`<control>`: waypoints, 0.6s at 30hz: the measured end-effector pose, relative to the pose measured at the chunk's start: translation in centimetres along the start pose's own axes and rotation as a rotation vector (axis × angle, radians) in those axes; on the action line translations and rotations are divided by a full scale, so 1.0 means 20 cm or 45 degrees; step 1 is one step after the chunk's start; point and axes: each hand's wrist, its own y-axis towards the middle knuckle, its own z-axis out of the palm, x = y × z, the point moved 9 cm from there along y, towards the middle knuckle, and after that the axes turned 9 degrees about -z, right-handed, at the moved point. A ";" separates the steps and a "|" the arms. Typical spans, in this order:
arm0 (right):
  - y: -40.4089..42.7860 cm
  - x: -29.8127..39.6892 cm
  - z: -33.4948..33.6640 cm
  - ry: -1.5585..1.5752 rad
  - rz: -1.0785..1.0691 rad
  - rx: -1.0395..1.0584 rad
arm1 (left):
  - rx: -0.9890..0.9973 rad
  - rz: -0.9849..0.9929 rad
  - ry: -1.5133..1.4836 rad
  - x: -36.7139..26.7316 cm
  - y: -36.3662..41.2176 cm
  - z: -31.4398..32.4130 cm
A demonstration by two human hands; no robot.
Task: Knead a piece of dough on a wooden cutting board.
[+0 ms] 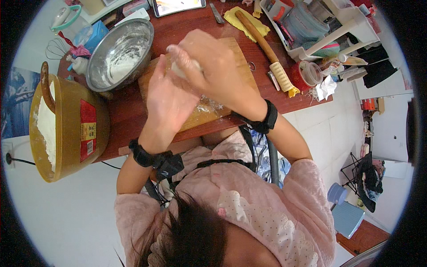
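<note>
Between my two palms, above a floured wooden board (pixel 238 55), is a white lump of dough (pixel 181 68), partly hidden by the fingers. My left hand (pixel 171 95) lies under and beside the dough with its palm up. My right hand (pixel 211 63) curls over the dough from above, its fingers partly out of sight. White flour dust shows on the board just below the hands. A metal bowl (pixel 96 65) with flour inside stands tilted at the board's upper left.
A yellow-brown tub (pixel 70 123) holding white flour and a scoop stands left. A wooden rolling pin (pixel 255 31) lies at upper right on a yellow cloth, near a red container (pixel 297 75) and a white storage rack (pixel 300 53). A lit screen (pixel 178 6) stands at the back.
</note>
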 end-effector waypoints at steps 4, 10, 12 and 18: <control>-0.03 0.08 0.03 -0.072 -0.059 0.032 | -0.411 0.150 0.212 -0.03 -0.01 -0.09; -0.06 -0.01 0.00 0.145 0.158 -0.050 | -0.352 0.140 0.466 -0.01 -0.02 -0.08; -0.06 0.00 0.02 0.143 0.143 0.061 | 0.255 -0.094 0.126 0.07 0.01 0.08; -0.03 0.01 0.03 0.142 0.121 0.117 | -0.864 0.369 0.621 -0.08 -0.08 0.00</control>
